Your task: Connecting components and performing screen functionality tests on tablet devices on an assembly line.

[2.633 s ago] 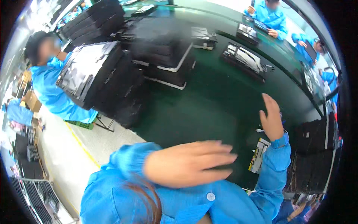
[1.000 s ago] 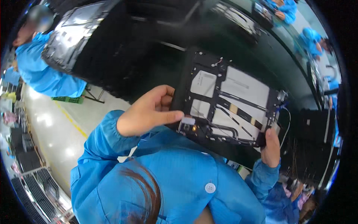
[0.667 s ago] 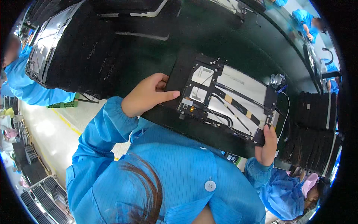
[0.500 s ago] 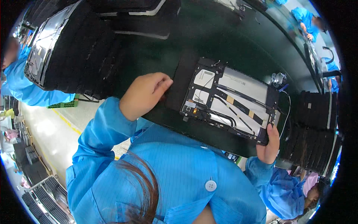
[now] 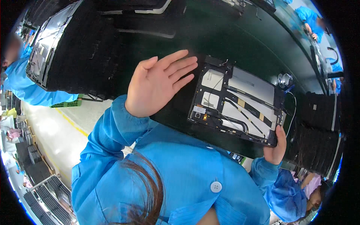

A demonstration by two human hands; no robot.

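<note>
An opened tablet (image 5: 240, 105) lies with its insides showing: pale panels, dark ribbon cables and thin wires in a black frame. At its near right corner my right hand (image 5: 276, 146) grips the edge, thumb on top and the fingers partly hidden below. To the left of the tablet, my left hand (image 5: 159, 84) is raised with its palm showing and fingers spread, and nothing is in it. Its fingertips are near the tablet's left edge but apart from it.
A tall stack of black trays (image 5: 86, 52) stands at the left, more black stacked trays (image 5: 315, 131) at the right. Beyond the tablet's right corner sits a small round metal object (image 5: 285, 80) by a white cable (image 5: 293, 112). Co-workers in blue sit around the dark green bench (image 5: 225, 41).
My left hand has opened from curled fingers and moved right and up, turning its palm into view. The tablet and my right hand appear slightly further right in the picture.
</note>
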